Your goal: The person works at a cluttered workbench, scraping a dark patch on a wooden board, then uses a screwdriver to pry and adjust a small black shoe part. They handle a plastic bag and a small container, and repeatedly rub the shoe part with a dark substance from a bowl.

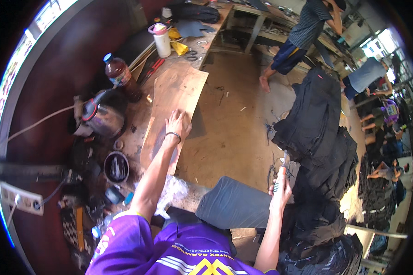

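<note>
My left hand (178,123) lies with its fingers spread on a long brown board (176,91) along the bench edge. A dark grey piece (196,129) shows beside my fingertips, partly hidden. Closed around its handle, my right hand (281,195) holds a slim tool (280,176) with an orange, white and green handle and a pale narrow tip; its exact kind is unclear. The tip points away from me, close to a heap of black garments (312,114). Dark grey cloth (234,201) spreads over my lap, reaching my right wrist.
On the bench at left stand a blue-capped bottle (118,73), a white tumbler (161,42), a dark kettle-like pot (105,114) and a round bowl (116,167). Red-handled pliers-like tool (156,66) and scissors (191,56) lie farther back. One person (305,32) stands beyond; others are at far right.
</note>
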Motion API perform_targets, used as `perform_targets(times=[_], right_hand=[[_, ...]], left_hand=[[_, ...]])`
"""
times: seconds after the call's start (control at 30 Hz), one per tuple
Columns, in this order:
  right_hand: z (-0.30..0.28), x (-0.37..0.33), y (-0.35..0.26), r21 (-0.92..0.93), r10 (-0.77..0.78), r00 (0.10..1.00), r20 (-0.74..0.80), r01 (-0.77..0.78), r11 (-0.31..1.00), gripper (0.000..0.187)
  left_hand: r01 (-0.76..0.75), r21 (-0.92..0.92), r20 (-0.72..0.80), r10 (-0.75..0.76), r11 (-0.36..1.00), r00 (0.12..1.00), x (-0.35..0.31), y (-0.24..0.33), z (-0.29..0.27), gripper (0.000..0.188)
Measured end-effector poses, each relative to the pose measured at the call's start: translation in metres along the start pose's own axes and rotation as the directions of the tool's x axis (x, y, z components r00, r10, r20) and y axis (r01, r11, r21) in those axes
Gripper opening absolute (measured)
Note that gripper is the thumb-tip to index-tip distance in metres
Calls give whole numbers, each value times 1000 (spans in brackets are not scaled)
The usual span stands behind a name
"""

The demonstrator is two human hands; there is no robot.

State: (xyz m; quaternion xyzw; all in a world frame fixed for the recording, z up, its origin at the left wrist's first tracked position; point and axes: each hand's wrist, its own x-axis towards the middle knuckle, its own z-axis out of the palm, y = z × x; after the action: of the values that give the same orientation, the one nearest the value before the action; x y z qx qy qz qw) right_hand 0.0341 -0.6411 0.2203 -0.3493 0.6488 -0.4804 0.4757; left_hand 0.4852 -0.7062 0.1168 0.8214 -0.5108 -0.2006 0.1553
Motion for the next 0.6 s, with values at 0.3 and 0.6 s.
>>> perform_targets(times=[0.3,0.6], right_hand=[[-93,-20,38,130,88,995,-44,-82,988,36],[-94,-25,46,226,114,985,128,-141,964,44]], left_hand=[[137,276,-20,-137,951,990,-126,-10,9,89],[93,198,89,-113,976,990,-118,-10,-9,72]])
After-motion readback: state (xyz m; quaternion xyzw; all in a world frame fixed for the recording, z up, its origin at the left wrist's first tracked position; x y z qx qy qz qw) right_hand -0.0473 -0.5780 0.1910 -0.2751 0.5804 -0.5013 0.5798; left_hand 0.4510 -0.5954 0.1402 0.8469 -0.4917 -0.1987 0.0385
